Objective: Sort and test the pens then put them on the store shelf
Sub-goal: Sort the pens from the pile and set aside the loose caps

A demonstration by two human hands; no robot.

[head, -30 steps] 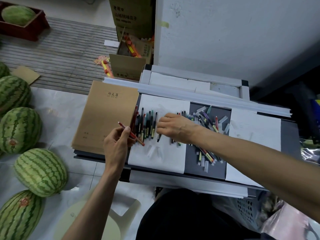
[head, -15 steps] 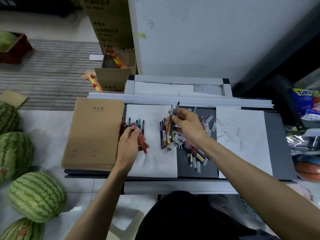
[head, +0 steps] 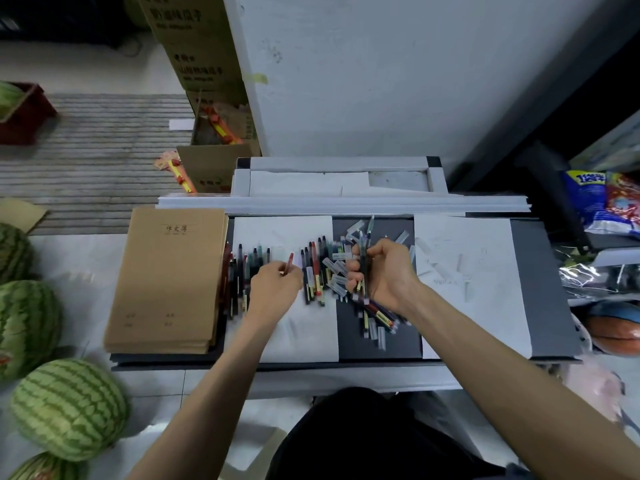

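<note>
We're holding a red pen (head: 288,263) pinched in our left hand (head: 274,289), its tip poking up toward 1 o'clock over the white paper (head: 304,334). Our right hand (head: 382,275) is clamped in a fist around a small bunch of pens (head: 364,249) standing upright above the dark board (head: 377,348). One sorted row of pens (head: 242,275) is lying at 9 o'clock of the left hand, another row (head: 313,271) is sitting between both hands, and loose pens and clear caps (head: 377,317) are piling up at 6 o'clock of the right hand. Brown notebooks (head: 169,278) are stacked at far 9 o'clock.
</note>
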